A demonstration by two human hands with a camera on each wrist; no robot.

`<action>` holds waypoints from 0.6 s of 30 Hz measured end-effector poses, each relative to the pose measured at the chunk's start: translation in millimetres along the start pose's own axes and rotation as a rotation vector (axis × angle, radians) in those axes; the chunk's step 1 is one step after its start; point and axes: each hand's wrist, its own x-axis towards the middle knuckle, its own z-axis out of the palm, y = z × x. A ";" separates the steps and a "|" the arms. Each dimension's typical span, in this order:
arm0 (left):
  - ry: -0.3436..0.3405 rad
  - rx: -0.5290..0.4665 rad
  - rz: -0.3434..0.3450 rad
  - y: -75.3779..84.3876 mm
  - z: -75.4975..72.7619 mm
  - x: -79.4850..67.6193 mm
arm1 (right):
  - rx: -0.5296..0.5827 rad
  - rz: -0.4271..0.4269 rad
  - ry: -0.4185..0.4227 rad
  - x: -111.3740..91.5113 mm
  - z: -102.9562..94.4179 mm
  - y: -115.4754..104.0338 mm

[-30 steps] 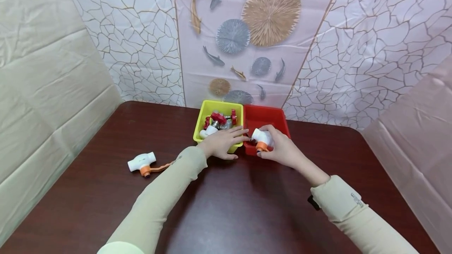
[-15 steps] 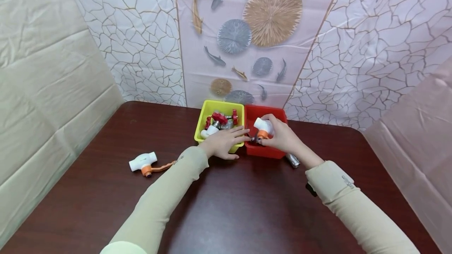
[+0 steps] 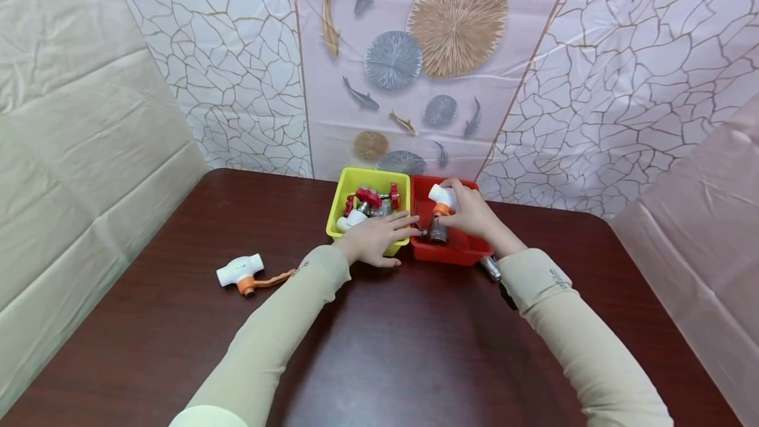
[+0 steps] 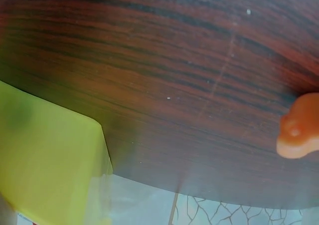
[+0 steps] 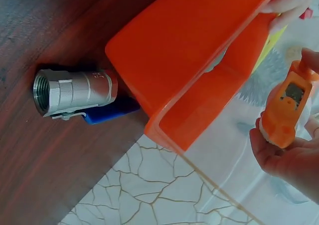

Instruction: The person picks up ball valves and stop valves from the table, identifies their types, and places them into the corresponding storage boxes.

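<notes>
My right hand (image 3: 474,213) pinches a white plastic ball valve (image 3: 440,195) above the red bin (image 3: 428,254). In the right wrist view its orange handle (image 5: 285,112) faces the camera between my fingers. A grey threaded metal fitting (image 3: 439,232) sits in the red bin beneath the valve. My left hand (image 3: 375,240) rests on the front of the yellow bin (image 3: 333,219), its spread fingers reaching the red bin's rim. Several red-handled valves (image 3: 369,198) and a white elbow fitting (image 3: 352,219) lie in the yellow bin, partly hidden by that hand.
A second white ball valve (image 3: 239,272) with an orange handle lies on the table at left; the handle's tip (image 4: 301,127) shows in the left wrist view. A metal ball valve with a blue handle (image 5: 75,93) lies beside the red bin. Patterned cloth hangs behind.
My right hand has carried the white valve back and slightly up over the red bin, uncovering the grey fitting and the metal valve beside the bin. My left hand stays put.
</notes>
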 end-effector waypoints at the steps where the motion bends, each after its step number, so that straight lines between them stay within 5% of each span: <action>1: 0.000 0.003 -0.003 0.1 0.4 0.0 | 0.005 0.007 -0.002 1.8 0.8 1.5; 18: 0.007 0.003 0.005 -2.3 3.9 1.0 | 0.030 0.189 -0.037 20.6 13.0 18.0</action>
